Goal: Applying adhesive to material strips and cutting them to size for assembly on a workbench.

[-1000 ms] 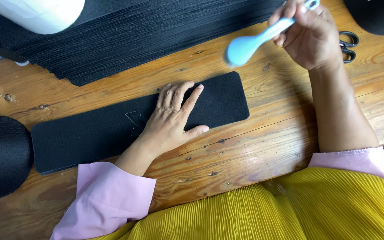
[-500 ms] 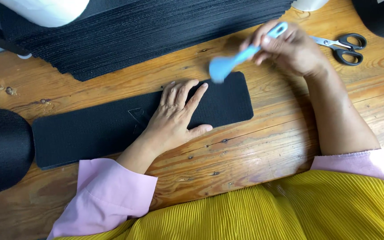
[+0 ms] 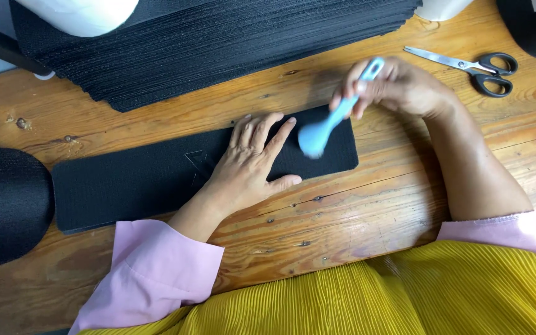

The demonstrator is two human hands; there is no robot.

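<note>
Left hand (image 3: pixel 252 161): flat, released, pressing black strip (image 3: pixel 138 180) on worktop (image 3: pixel 355 205).
Right hand (image 3: pixel 398 87): grasping blue tool (image 3: pixel 333 121) over the strip's end.

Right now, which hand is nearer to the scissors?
Right. The right hand, holding a light blue tool, is just left of the scissors; the left hand lies flat on the black strip, farther away.
</note>
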